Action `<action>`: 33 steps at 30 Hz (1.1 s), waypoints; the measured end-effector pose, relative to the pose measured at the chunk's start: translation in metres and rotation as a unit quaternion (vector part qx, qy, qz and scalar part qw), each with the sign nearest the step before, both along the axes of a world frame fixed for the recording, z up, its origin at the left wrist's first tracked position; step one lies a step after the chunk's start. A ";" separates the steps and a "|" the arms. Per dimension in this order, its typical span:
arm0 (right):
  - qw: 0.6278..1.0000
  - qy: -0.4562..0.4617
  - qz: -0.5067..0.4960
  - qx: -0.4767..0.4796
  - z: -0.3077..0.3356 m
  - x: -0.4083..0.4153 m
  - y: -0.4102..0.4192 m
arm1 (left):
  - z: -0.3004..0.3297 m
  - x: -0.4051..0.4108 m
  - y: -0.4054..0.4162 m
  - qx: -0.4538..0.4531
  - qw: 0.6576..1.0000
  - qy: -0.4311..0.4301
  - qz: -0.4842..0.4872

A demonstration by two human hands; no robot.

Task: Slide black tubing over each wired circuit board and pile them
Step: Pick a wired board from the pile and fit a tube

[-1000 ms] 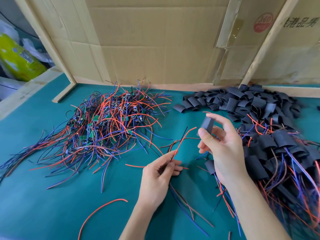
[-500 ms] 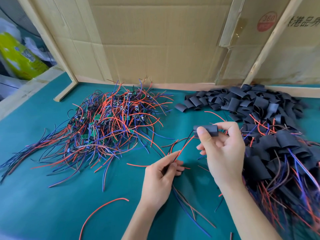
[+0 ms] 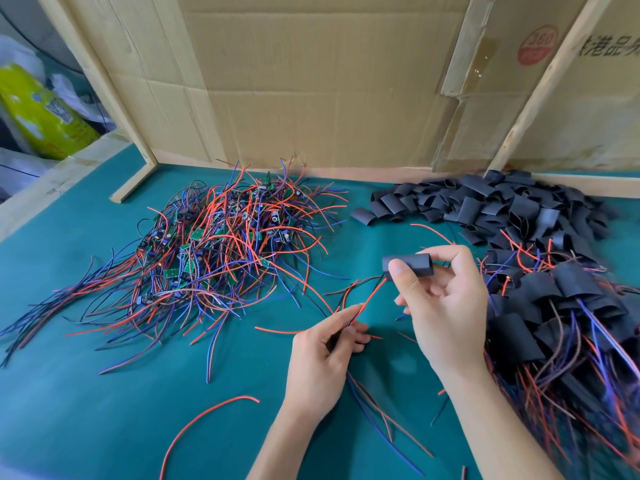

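My right hand (image 3: 446, 306) pinches a short piece of black tubing (image 3: 412, 265) between thumb and fingers, held level above the green mat. My left hand (image 3: 325, 355) grips a bundle of red, blue and brown wires (image 3: 367, 299) whose upper ends reach toward the tubing's left opening. The board on those wires is hidden in my left hand. A tangled heap of bare wired circuit boards (image 3: 214, 251) lies at left centre. Loose black tubing pieces (image 3: 485, 206) are heaped at the back right. Sleeved boards with trailing wires (image 3: 568, 306) are piled at the right.
A cardboard wall with wooden battens (image 3: 311, 81) closes the back of the green mat (image 3: 104, 393). A single loose red wire (image 3: 204, 417) lies near the front. A yellow-green bag (image 3: 38, 112) sits beyond the left edge.
My right hand has turned the tubing from upright to level and lowered it toward the wire ends. My left hand has kept its grip on the wires and barely moved.
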State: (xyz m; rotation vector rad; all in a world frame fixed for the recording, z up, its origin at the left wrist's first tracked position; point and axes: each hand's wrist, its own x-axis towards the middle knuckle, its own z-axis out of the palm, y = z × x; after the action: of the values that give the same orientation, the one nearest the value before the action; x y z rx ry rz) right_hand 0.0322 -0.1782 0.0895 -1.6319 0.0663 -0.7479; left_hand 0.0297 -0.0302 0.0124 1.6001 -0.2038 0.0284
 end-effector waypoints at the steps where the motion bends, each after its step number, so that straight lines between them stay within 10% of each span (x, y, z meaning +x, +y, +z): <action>1: 1.000 0.000 -0.006 -0.011 0.000 0.000 -0.001 | 0.000 0.000 0.000 -0.002 1.000 0.000 -0.001; 19: 0.972 0.162 0.105 -0.137 -0.036 0.005 0.019 | 0.009 0.001 0.004 -0.104 0.993 0.053 -0.029; 33: 0.987 0.147 0.058 0.033 -0.036 0.013 0.009 | 0.006 0.006 0.011 -0.121 0.989 0.083 -0.003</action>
State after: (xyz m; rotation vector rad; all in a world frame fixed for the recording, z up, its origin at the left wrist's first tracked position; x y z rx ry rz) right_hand 0.0456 -0.1696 0.0535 -1.6561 0.2038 -0.4075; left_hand 0.0362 -0.0188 0.0187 1.3524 -0.0721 -0.0828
